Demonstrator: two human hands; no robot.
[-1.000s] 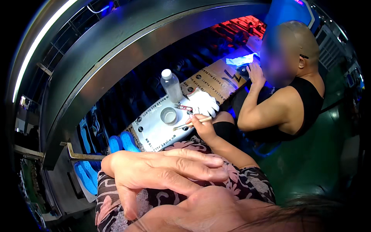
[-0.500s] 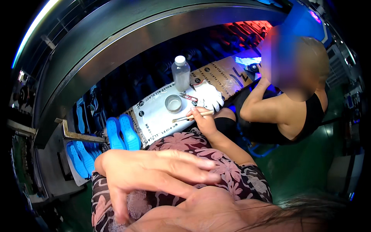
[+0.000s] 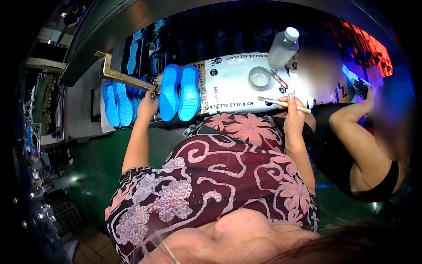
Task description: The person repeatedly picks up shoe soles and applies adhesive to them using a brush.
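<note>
My right hand (image 3: pixel 293 116) is closed round a flat paintbrush (image 3: pixel 295 105) with a pale wooden handle, its bristles pointing left over a white printed plastic sheet (image 3: pixel 233 83). Just beyond the brush stands a small round dish (image 3: pixel 259 78) with pale contents. A red-handled tool (image 3: pixel 278 79) lies beside that dish. My left hand (image 3: pixel 148 105) is at the end of a metal bracket (image 3: pixel 123 78), between a pair of blue shoe soles (image 3: pixel 169 97) and another group of blue soles (image 3: pixel 124 103). Its fingers are partly hidden and not clear.
A clear bottle with a white cap (image 3: pixel 285 46) stands behind the dish. On the right another person (image 3: pixel 365 127) sits close, an arm reaching to the bench. Dark shoe parts (image 3: pixel 159 46) fill the rack behind the sheet. A metal beam (image 3: pixel 118 22) crosses above.
My left hand has gone from close in front of my chest out to the blue soles at the bench. The view has swung left. My right hand still holds the paintbrush.
</note>
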